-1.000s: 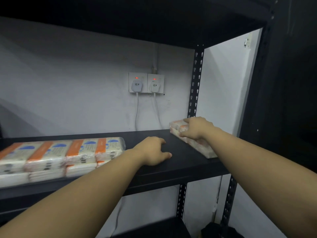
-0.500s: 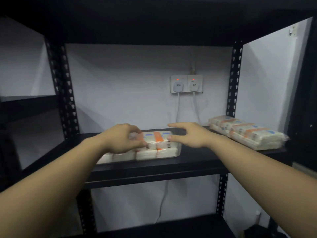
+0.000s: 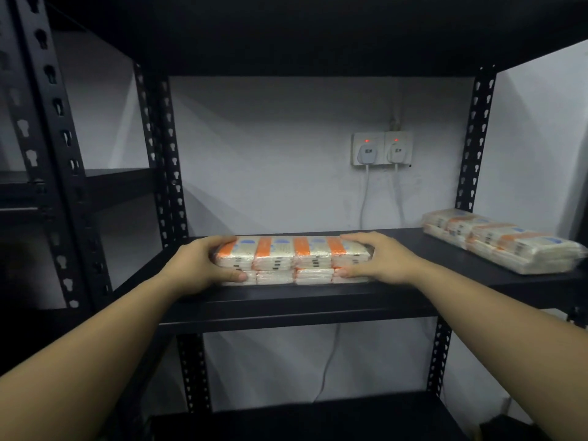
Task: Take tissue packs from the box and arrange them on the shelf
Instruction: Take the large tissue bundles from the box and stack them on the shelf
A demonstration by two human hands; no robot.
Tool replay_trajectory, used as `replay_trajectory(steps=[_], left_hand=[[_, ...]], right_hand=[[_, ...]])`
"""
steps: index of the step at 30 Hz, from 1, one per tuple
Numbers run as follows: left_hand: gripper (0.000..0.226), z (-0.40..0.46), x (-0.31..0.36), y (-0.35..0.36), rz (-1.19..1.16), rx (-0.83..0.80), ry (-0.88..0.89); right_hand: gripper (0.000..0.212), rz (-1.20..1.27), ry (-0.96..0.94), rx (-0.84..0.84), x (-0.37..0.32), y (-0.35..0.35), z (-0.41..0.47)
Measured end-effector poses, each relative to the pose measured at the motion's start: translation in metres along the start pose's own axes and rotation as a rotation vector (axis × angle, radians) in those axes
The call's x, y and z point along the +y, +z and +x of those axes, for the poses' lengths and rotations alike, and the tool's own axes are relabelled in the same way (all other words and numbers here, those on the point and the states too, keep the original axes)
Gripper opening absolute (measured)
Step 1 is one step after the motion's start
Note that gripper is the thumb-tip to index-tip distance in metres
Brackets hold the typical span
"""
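A bundle of tissue packs (image 3: 292, 261), white with orange bands and wrapped in clear plastic, lies on the black metal shelf (image 3: 286, 300) near its front edge. My left hand (image 3: 200, 265) grips the bundle's left end, thumb at the front and fingers over the top. My right hand (image 3: 378, 259) clasps its right end the same way. A second bundle of tissue packs (image 3: 506, 245) lies at the shelf's right end, angled toward the back corner. The box is not in view.
Perforated black uprights (image 3: 168, 160) frame the shelf bay. Two wall sockets (image 3: 381, 149) with plugs and hanging white cables sit on the back wall. A lower shelf (image 3: 302, 418) lies below, and another rack (image 3: 63, 189) stands to the left.
The view swung left from the right bundle. My right hand left that bundle, and both hands came onto the left bundle and now clasp its two ends.
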State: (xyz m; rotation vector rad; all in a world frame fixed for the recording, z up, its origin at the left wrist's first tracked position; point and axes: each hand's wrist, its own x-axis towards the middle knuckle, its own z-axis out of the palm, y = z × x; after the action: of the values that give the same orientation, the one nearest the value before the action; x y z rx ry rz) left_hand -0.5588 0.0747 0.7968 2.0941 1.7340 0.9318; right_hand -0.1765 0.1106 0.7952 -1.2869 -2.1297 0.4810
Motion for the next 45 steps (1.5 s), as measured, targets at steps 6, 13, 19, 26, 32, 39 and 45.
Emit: replay_trajectory(steps=[6,13,19,26,32,39,45], left_hand=[[0.095,0.016,-0.007,0.011,-0.229,0.03,-0.05],[0.073,0.054,0.014,0.03,-0.444,-0.026,-0.009],[0.057,0.115,0.078,0.068,-0.533,-0.03,0.154],[0.044,0.193,0.183,0.141,-0.725,-0.088,0.216],[0.044,0.262,0.244,0.212,-0.804,-0.217,0.245],[0.043,0.323,0.285,0.273,-0.856,-0.332,0.306],[0.04,0.347,0.3,0.311,-0.873,-0.435,0.317]], right_hand=[[0.085,0.069,0.044,0.027,0.01,-0.005,-0.007],[0.06,0.064,0.098,0.169,0.011,-0.035,-0.035],[0.082,-0.026,0.163,0.435,0.03,-0.097,-0.065],[0.054,-0.165,0.218,0.612,0.053,-0.18,-0.097],[0.069,-0.272,0.327,0.702,0.088,-0.22,-0.108],[0.075,-0.404,0.443,0.757,0.114,-0.226,-0.112],[0.08,-0.459,0.551,0.771,0.131,-0.213,-0.111]])
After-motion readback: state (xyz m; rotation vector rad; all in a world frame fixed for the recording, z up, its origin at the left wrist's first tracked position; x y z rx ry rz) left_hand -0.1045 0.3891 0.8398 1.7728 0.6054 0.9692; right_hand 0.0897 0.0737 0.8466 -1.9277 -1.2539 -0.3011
